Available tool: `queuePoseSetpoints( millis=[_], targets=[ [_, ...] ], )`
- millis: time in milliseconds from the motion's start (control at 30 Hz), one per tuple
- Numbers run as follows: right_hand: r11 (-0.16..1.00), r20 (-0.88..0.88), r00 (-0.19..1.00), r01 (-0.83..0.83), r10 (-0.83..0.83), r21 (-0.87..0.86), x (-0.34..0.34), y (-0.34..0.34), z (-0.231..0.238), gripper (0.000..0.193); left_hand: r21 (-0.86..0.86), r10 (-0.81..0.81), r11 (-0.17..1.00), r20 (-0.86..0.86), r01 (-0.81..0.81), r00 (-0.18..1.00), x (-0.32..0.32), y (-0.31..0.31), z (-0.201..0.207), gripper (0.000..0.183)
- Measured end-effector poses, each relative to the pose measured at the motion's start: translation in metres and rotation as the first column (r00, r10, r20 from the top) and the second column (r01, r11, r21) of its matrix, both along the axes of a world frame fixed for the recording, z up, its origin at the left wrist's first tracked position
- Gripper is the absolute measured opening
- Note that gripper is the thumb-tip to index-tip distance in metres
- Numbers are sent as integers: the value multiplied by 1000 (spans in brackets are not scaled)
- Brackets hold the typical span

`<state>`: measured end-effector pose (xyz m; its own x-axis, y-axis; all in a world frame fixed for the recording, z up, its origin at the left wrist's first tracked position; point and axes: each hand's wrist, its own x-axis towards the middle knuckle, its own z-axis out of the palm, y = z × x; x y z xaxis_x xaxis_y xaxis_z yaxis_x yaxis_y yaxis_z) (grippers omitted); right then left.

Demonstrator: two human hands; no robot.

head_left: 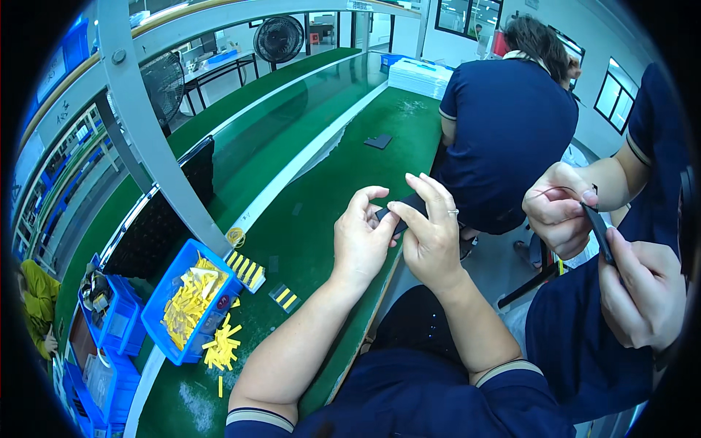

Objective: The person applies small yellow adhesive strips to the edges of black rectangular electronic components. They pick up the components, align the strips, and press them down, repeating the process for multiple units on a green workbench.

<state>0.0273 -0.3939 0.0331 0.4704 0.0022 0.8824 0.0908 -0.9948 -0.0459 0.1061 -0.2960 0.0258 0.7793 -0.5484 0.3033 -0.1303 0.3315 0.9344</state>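
Note:
Between my hands is a small dark flat piece (413, 204), held above the edge of the green bench; its exact kind is unclear. My left hand (362, 235) is closed on its left end, with the thumb laid across it. My right hand (431, 237), with a ring on one finger, pinches the other end, thumb and fingers partly covering the piece. Left of my left forearm lie a card with yellow and black strips (285, 298) and a larger striped stack (245, 271). Loose yellow strips (222, 347) are spilled beside the blue bin (155, 321).
A co-worker's hands (635, 292) hold a black curved piece (603, 235) close on my right. Another person in navy (507, 139) sits ahead. Farther along the green bench (328, 197) lies a dark scrap (378, 141). A metal post (157, 139) and blue trays (117, 321) stand left.

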Motion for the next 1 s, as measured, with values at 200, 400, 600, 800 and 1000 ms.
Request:
queuePoseSetpoints(
  millis=[200,400,600,800,1000],
  targets=[
    [999,12,1000,-28,27,17,-4,1,0,33,28,5,1000,26,-6,1000,-1,2,1,26],
    [998,-5,1000,-13,13,68,-8,1,2,38,-3,-27,1000,13,28,1000,-4,3,2,25],
    [995,-3,999,-36,36,91,-5,4,5,36,24,-40,999,7,40,999,-5,5,5,26],
    [991,-132,990,-24,41,134,-1,-1,14,35,72,-11,997,64,6,998,-6,7,6,30],
    [975,-110,988,-87,111,203,0,-3,20,32,22,35,999,85,-37,996,-8,6,6,27]
  ],
)
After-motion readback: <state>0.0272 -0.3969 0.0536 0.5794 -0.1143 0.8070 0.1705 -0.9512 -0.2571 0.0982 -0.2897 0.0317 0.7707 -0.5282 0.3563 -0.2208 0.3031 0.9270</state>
